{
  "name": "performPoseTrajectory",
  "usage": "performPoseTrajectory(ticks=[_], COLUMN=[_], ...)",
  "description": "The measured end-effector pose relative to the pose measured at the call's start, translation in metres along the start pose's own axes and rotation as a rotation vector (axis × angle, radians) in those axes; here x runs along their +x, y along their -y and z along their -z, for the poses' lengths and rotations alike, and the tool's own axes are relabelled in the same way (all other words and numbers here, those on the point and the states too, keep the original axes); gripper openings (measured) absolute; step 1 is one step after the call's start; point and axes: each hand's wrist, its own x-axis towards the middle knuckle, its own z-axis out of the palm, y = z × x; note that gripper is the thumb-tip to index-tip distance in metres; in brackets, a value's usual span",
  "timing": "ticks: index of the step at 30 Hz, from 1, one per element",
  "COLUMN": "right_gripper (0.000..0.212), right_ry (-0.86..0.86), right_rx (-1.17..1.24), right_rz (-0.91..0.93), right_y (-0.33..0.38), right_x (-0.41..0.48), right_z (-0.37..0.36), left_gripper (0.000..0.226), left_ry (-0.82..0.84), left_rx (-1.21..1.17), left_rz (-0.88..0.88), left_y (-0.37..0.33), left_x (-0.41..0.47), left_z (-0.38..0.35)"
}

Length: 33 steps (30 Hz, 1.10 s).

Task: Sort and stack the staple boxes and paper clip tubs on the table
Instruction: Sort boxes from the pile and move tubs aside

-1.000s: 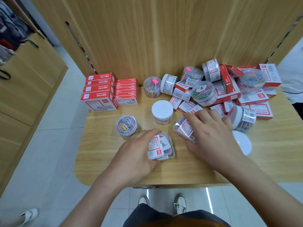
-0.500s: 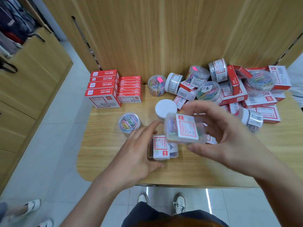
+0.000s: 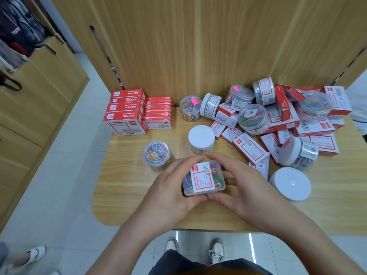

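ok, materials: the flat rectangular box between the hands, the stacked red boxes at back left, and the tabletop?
Flat rectangular box: clear, glossy plastic, probably rigid; coloured clips show through its walls, with a paper label on top. Stacked red boxes: printed cardboard by the look, matte with sharp folded edges. Tabletop: light wood-grain surface, smooth; laminate or real wood can't be told.

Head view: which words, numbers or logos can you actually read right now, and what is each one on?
"deli": red logo patch on the rectangular clip box held between both hands; its Chinese line is too blurred to read.
"100": same label, near edge, read tentatively.
"e"-like mark: on the large white lid.
"2" plus a handwritten character: note on the colourful tub.
Stacked red staple boxes: print upside down, too blurred.
Barcodes and remaining labels: too small.
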Motion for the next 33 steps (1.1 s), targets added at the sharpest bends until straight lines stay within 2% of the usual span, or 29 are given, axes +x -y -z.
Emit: performPoseTrajectory(ticks=[5, 9, 11, 13, 14, 15, 17, 20, 23, 25, 27, 29, 31, 33], right_gripper=[0.079, 0.088, 0.071, 0.036, 0.029, 0.028, 0.036, 0.054, 0.06, 0.056, 0.051, 0.048, 0.043, 0.041], right_ry=[-0.026, 0.136, 0.056, -0.19, -0.265, -0.286, -0.268, -0.263, -0.283, -0.307, -0.342, -0.363, -0.367, -0.371], right_rx=[-0.124, -0.054, 0.064, 0.022, -0.081, -0.185, -0.395, -0.66, -0.81, -0.875, -0.899, -0.918, -0.96, -1.044], right_rz=[0.003, -0.007, -0.041, -0.016, -0.003, -0.001, 0.022, 0.023, -0.022, -0.001, 0.03, 0.058, 0.049, -0.004], right_y=[-0.004, 0.001, 0.006, 0.005, 0.002, 0.001, -0.004, -0.014, -0.015, -0.016, -0.014, -0.01, -0.007, -0.008], right_x=[0.005, 0.004, 0.008, 0.018, 0.025, 0.033, 0.049, 0.065, 0.077, 0.084, 0.093, 0.107, 0.125, 0.14], right_z=[0.013, 0.03, 0.047, 0.062, 0.067, 0.068, 0.065, 0.056, 0.052, 0.051, 0.051, 0.049, 0.044, 0.037], left_gripper=[0.081, 0.097, 0.097, 0.073, 0.058, 0.048, 0.044, 0.062, 0.057, 0.048, 0.045, 0.043, 0.036, 0.036], left_ry=[0.041, 0.156, 0.19, 0.045, -0.035, -0.069, -0.012, 0.164, 0.214, 0.223, 0.31, 0.359, 0.23, 0.005], left_rx=[0.047, 0.096, -0.07, -0.264, -0.252, -0.163, 0.127, 0.433, 0.494, 0.549, 0.602, 0.548, 0.459, 0.592], left_rz=[-0.054, -0.084, -0.026, -0.015, -0.034, -0.047, -0.058, -0.074, -0.094, -0.116, -0.099, -0.078, -0.069, -0.081], left_y=[0.003, 0.0, -0.009, -0.017, -0.019, -0.019, -0.016, -0.003, 0.005, 0.007, 0.008, 0.006, 0.002, 0.0], left_x=[0.022, 0.017, 0.019, 0.03, 0.04, 0.052, 0.079, 0.107, 0.112, 0.108, 0.107, 0.112, 0.125, 0.142], left_z=[-0.007, 0.004, 0.023, 0.045, 0.053, 0.056, 0.05, 0.028, 0.022, 0.029, 0.038, 0.045, 0.048, 0.049])
